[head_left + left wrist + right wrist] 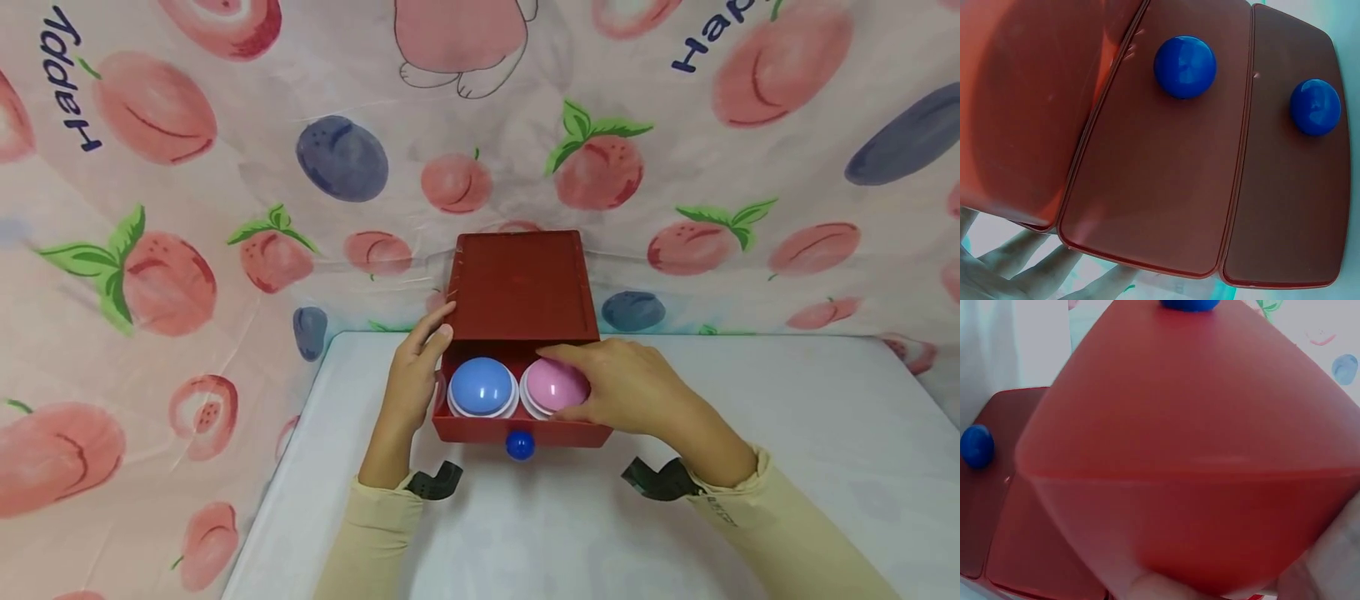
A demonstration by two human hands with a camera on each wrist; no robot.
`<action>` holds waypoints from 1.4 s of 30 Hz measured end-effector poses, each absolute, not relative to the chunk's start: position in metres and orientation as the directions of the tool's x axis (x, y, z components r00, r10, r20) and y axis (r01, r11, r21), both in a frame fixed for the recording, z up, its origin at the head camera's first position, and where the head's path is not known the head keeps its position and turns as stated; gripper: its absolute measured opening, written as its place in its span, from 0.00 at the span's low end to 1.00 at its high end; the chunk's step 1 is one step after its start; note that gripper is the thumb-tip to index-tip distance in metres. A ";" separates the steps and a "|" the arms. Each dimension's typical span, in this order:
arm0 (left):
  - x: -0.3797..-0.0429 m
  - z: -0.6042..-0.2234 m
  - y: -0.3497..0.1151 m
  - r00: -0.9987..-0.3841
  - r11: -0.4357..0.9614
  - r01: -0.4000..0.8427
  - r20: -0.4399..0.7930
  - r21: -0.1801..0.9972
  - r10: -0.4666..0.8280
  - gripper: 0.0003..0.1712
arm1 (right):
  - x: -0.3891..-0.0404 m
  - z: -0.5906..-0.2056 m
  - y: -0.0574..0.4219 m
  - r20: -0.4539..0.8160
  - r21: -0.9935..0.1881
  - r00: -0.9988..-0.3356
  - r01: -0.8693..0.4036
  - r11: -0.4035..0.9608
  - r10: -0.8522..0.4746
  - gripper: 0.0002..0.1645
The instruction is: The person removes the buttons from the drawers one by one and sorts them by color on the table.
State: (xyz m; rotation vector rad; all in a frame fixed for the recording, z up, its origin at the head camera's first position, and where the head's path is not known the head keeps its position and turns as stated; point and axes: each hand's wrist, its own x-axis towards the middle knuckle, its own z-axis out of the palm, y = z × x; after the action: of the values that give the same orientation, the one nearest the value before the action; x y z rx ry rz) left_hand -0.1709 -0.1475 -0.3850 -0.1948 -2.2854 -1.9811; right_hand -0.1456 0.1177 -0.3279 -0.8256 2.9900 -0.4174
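A red drawer cabinet (525, 287) stands on the table with its top drawer (472, 431) pulled out. In that drawer sit two round white jars side by side, one with a domed blue lid (482, 386) and one with a domed pink lid (553, 385). My right hand (633, 383) grips the pink-lidded jar, thumb at its front and fingers behind it. Along the cabinet's left side, my left hand (412, 371) rests with its fingers extended. The left wrist view shows that hand's fingers (1047, 269) beside the cabinet.
The pulled-out drawer has a round blue knob (521, 445). Below it are two closed drawers with blue knobs (1185, 67). The white table (525, 533) extends around the cabinet, and a fruit-patterned cloth (465, 125) hangs behind it.
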 end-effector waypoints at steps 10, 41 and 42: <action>-0.171 -0.387 -0.148 -0.981 0.154 0.196 0.195 0.968 0.025 0.22 | -0.146 -0.321 0.118 0.172 -0.222 -0.836 -0.548 0.807 -0.521 0.38; -0.170 -0.384 -0.148 -0.981 0.151 0.196 0.193 0.969 0.034 0.23 | -0.137 -0.300 0.144 0.631 -0.199 -0.682 -0.603 0.773 -0.369 0.40; -0.170 -0.383 -0.149 -0.981 0.152 0.192 0.189 0.970 0.032 0.23 | -0.140 -0.303 0.145 0.645 -0.189 -0.666 -0.615 0.766 -0.376 0.39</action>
State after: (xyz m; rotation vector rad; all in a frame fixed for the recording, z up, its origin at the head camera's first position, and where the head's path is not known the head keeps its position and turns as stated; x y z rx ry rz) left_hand -0.1698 -0.1487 -0.3831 -0.2241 -2.2875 -1.9565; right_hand -0.1398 0.1445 -0.3031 -1.0931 3.5009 -0.7843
